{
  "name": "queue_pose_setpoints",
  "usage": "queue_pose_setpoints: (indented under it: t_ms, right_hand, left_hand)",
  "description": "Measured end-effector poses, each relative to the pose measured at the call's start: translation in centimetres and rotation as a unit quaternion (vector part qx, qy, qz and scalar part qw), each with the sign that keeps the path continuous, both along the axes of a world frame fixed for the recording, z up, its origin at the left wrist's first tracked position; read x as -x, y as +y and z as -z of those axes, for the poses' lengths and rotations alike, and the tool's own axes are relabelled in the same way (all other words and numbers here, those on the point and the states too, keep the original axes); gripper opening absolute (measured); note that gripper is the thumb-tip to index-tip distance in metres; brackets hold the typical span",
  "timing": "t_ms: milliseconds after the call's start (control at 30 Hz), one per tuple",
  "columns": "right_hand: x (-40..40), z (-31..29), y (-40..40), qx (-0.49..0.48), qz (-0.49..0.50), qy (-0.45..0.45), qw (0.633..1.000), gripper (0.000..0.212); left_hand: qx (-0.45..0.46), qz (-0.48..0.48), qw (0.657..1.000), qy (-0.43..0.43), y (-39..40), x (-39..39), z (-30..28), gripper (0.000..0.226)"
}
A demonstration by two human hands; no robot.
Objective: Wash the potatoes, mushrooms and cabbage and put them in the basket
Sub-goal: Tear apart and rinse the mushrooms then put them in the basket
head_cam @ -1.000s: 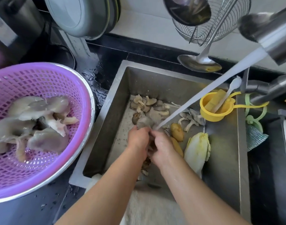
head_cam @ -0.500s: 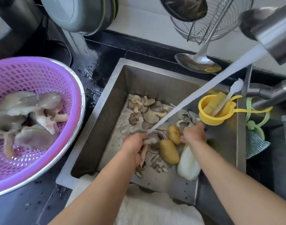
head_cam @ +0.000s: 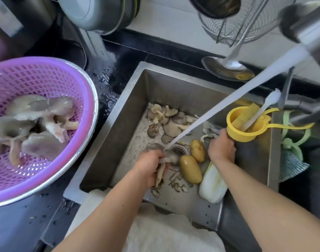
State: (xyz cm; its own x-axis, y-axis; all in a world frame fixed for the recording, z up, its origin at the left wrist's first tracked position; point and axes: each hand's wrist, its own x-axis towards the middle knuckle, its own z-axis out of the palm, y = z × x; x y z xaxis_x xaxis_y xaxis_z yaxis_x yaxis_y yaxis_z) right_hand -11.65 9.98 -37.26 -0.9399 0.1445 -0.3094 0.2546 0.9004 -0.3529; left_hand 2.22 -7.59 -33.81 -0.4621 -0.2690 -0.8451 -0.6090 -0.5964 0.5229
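My left hand (head_cam: pixel 149 165) grips a grey oyster mushroom (head_cam: pixel 166 156) by its stem under the water stream (head_cam: pixel 228 100), over the drain. My right hand (head_cam: pixel 221 148) is at the right back of the sink (head_cam: pixel 119 142); its fingers curl down onto mushroom pieces (head_cam: pixel 208 131), and its fingertips are hidden. Two potatoes (head_cam: pixel 191 169) (head_cam: pixel 198 150) lie between my hands. A cabbage (head_cam: pixel 212 184) lies under my right wrist. More mushrooms (head_cam: pixel 171 120) lie at the back of the sink. The purple basket (head_cam: pixel 90 99) at the left holds several mushrooms (head_cam: pixel 37 124).
The faucet (head_cam: pixel 310 37) runs from the upper right. A yellow cup (head_cam: pixel 246 128) with a brush hangs on the sink's right rim. A ladle (head_cam: pixel 226 68) and a wire strainer (head_cam: pixel 233 28) hang behind. A white towel (head_cam: pixel 164 233) covers the front edge. Mushroom scraps (head_cam: pixel 177 186) litter the sink floor.
A second ago both hands were together under the stream. My right hand has since moved right and back to the mushroom pieces. My left hand keeps its mushroom under the water.
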Motion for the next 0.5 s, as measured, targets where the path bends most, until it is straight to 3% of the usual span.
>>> queue_pose_setpoints:
  t_ms: [133,200,367,500]
  right_hand:
    - [-2.7,-0.8,1.3,-0.056,-0.086,0.031,0.994,0.026]
    - [-4.1,-1.3,1.9,-0.063,-0.094,0.031,0.993,0.022]
    - [-5.5,-3.2,2.2,0.074,0.019,0.097,0.992,0.018]
    - [-7.1,-5.9,0.1,0.188,-0.043,0.152,0.969,0.019]
  left_hand:
    - [0.042,0.037,0.998,0.012,0.0,-0.7,-1.2,0.067]
    - [0.042,0.057,0.997,0.014,0.0,-1.0,-1.6,0.074]
    - [0.119,0.121,0.985,-0.016,0.6,-1.4,-1.9,0.044]
    - [0.1,0.105,0.989,-0.015,0.3,-1.9,-1.9,0.029]
